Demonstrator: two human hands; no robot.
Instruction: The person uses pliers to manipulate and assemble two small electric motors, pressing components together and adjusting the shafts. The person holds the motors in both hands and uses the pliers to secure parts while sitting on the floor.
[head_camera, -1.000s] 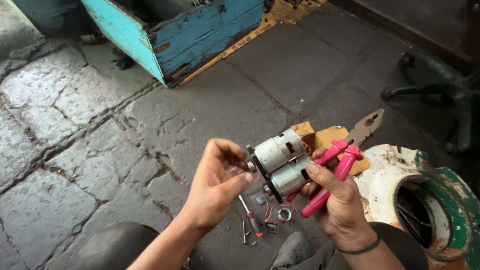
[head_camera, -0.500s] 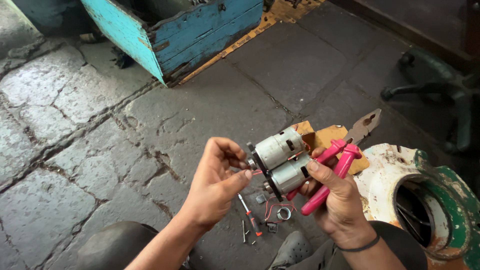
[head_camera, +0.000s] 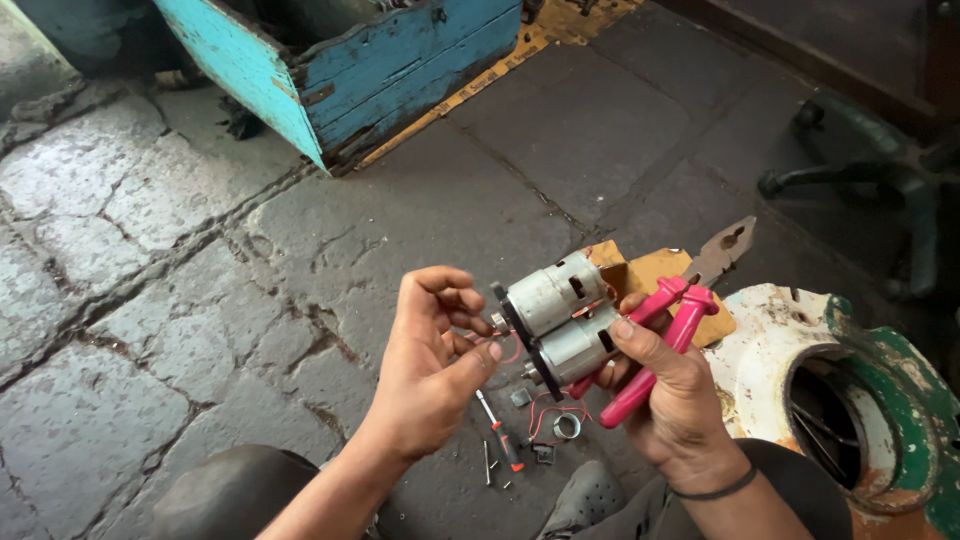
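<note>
You have no labels, signs or screens in view. The nearest thing to packaging is a torn piece of tan cardboard (head_camera: 655, 275) lying flat on the stone floor just behind your hands, irregular in outline, plain on its visible face. A weathered turquoise wooden crate (head_camera: 400, 70) stands at the top of the view, open-topped, its paint chipped. Any markings on either cannot be made out.
</note>
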